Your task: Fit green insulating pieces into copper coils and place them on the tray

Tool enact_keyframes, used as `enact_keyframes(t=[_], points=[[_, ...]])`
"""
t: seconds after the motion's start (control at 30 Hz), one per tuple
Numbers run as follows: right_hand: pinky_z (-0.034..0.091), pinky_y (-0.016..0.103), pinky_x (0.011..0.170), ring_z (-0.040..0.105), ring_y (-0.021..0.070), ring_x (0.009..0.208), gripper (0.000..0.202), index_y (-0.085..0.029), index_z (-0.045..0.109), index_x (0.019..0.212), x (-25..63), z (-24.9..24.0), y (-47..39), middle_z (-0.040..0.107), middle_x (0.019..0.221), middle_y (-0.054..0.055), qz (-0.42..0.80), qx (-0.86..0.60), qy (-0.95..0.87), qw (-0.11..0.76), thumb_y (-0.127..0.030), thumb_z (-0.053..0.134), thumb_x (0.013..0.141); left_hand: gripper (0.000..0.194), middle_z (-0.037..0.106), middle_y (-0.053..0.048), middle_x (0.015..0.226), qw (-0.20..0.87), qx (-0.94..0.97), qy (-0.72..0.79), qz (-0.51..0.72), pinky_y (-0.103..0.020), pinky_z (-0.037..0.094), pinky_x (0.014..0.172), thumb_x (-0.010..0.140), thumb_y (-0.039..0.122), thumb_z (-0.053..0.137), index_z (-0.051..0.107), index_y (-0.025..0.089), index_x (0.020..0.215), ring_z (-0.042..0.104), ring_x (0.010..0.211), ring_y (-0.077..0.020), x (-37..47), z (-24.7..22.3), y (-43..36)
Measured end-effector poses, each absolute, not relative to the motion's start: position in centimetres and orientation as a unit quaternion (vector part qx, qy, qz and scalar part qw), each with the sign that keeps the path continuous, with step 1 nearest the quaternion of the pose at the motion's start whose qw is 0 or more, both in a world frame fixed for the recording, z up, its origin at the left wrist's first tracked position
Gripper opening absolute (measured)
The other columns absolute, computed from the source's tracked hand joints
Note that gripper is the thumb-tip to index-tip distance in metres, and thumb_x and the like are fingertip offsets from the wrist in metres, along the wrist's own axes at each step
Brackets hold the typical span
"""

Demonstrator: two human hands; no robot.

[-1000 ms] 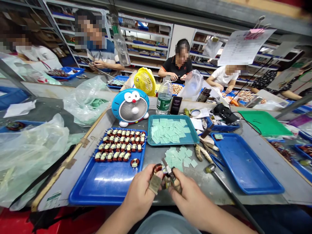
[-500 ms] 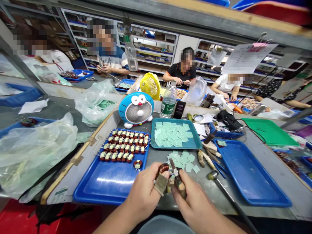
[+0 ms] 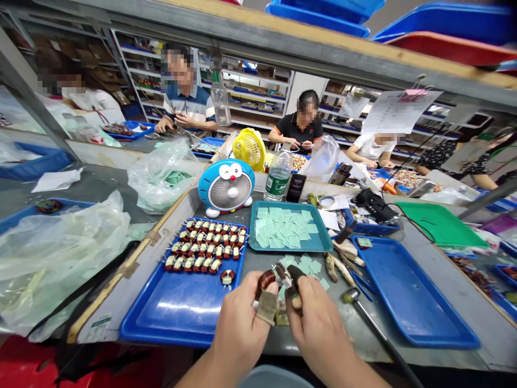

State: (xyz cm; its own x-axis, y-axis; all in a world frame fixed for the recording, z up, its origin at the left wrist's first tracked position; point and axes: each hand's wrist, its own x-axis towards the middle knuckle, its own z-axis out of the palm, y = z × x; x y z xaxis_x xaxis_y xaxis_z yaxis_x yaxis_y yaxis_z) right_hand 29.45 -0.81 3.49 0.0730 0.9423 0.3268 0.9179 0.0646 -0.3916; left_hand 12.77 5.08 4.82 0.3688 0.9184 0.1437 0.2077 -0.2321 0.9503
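Observation:
My left hand [image 3: 242, 312] is closed round a copper-wound toroidal coil [image 3: 266, 279], its thumb wrapped in a tan band [image 3: 266, 308]. In my right hand [image 3: 319, 307] is a short hand tool [image 3: 297, 275] with a dark grip; its flat tip lies against or just beside the coil, and its exact kind is partly hidden by my fingers. Both hands meet over the bench front. To their left, a blue tray [image 3: 177, 318] bears rows of similar coils, with a single coil [image 3: 227, 277] lying apart. Behind the hands are loose pale green square sheets [image 3: 309, 264].
A teal tray [image 3: 291, 249] with more green sheets stands behind. A cartoon-faced fan [image 3: 226, 188], water bottle [image 3: 278, 175] and phone [image 3: 296, 187] line the back. At right are a metal rod with a rounded head [image 3: 375, 323] and a blue tray [image 3: 420, 302]. Co-workers sit opposite.
The tool in my right hand has tilted from nearly upright to leaning left toward the coil. My left hand has turned the coil slightly and shifted a little left. The camera view has tipped slightly.

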Motion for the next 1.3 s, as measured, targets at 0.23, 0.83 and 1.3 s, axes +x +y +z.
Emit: enact_keyframes(t=[0.23, 0.83, 1.3], points=[[0.048, 0.026, 0.062, 0.060, 0.0167, 0.068, 0.029, -0.021, 0.053, 0.102, 33.5, 2.5, -3.1, 0.064, 0.080, 0.002, 0.249, -0.722, -0.533, 0.365, -0.050, 0.053, 0.098, 0.033, 0.070, -0.004, 0.079, 0.847, 0.221, 0.259, 0.408, -0.027, 0.048, 0.069, 0.094, 0.048, 0.065, 0.064, 0.015, 0.098, 0.063, 0.066, -0.0143, 12.6, 3.8, 7.1], [0.054, 0.028, 0.072, 0.067, 0.0201, 0.079, 0.046, -0.017, 0.061, 0.120, 33.6, -2.6, -5.8, 0.072, 0.096, 0.006, 0.259, -0.734, -0.511, 0.364, -0.053, 0.060, 0.091, 0.034, 0.060, 0.000, 0.076, 0.889, 0.083, 0.165, 0.419, -0.029, 0.045, 0.068, 0.100, 0.045, 0.055, 0.067, 0.014, 0.102, 0.053, 0.062, -0.0104, 14.5, 5.3, 7.1], [0.054, 0.034, 0.086, 0.066, 0.0204, 0.097, 0.047, -0.020, 0.051, 0.125, 31.5, 5.7, 0.2, 0.067, 0.111, 0.007, 0.530, -0.507, -0.399, 0.550, -0.045, 0.069, 0.090, 0.024, 0.068, -0.006, 0.104, 0.806, 0.347, 0.256, 0.405, -0.027, 0.046, 0.084, 0.099, 0.037, 0.060, 0.069, 0.019, 0.113, 0.060, 0.093, -0.0162, 16.5, 3.8, 4.7]])
